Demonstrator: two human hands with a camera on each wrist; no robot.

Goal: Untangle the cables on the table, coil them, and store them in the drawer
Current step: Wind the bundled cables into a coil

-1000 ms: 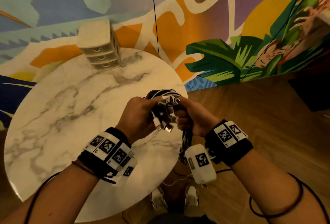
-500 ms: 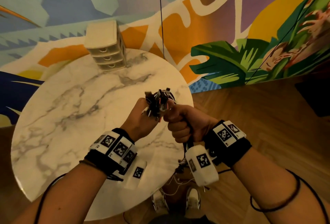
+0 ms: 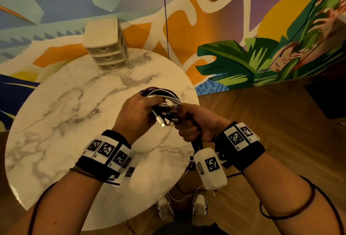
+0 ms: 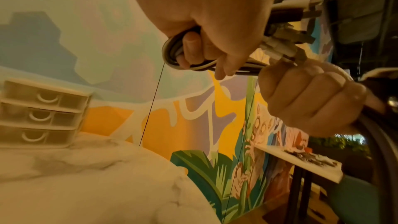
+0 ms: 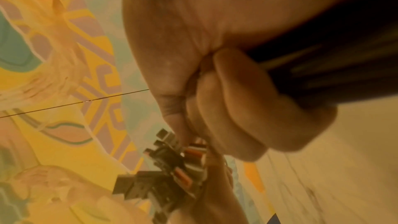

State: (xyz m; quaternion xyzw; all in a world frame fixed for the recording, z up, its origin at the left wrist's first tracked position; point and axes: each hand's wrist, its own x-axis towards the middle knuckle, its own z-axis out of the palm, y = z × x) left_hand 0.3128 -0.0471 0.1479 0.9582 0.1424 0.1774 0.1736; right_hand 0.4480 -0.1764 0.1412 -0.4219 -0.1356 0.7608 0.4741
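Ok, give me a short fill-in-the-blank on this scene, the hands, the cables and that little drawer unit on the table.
1. Both hands, the left hand and the right hand, grip one bundle of ____.
2. The drawer unit has ____ drawers, each with a curved handle.
3. All of those drawers are ____.
4. The drawer unit stands on a round table with a ____ pattern.

Missing words: cables; three; closed; marble

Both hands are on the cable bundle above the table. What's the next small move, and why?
Probably carry the cable bundle toward the drawer unit. The left hand already holds looped cables with the plugs gathered, the right hand grips the hanging rest, and all three drawers look closed, so one needs opening.
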